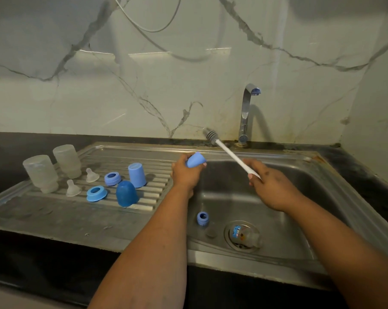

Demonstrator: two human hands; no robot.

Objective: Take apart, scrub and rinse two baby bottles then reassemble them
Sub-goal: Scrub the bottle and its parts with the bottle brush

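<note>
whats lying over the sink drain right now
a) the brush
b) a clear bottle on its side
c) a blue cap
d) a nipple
b: a clear bottle with a printed label lies on its side over the drain in the sink basin; the brush is up in the right hand, and the left hand holds a blue cap.

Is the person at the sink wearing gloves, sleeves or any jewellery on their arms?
No. Both forearms are bare as far as the picture shows, with no sleeves. The left hand and right hand wear no gloves, and no watch, bracelet or ring shows.
</note>
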